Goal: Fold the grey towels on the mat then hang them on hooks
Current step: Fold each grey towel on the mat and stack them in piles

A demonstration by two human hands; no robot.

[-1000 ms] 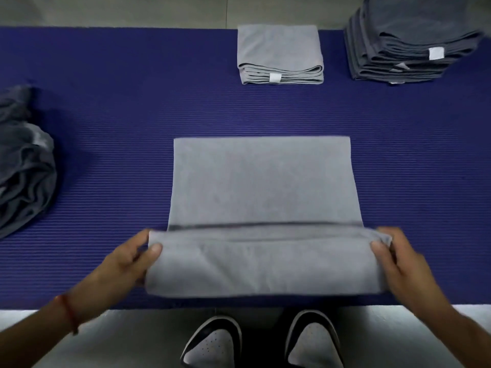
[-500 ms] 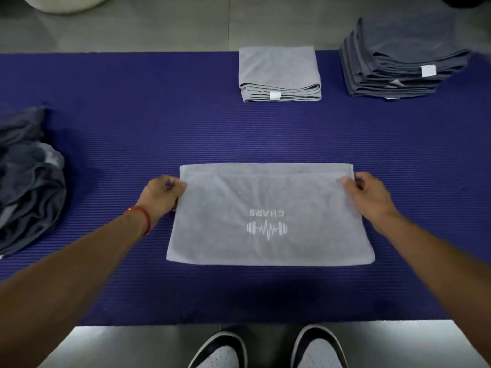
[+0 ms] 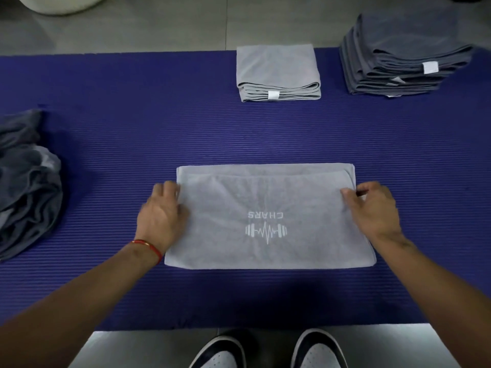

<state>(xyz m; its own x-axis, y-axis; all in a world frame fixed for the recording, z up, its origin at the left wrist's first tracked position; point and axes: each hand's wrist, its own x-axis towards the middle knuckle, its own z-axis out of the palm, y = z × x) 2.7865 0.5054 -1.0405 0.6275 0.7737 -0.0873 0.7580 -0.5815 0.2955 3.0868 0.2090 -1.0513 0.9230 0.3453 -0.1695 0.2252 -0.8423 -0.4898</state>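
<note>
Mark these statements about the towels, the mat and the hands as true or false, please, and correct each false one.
1. The light grey towel under the hands shows a printed logo. True.
2. The dark grey stack lies at the mat's far right. True.
3. The mat is green. False: it is dark blue.
4. The crumpled pile lies on the right. False: on the left.
5. The left hand and right hand are at the towel's side edges. True.
</note>
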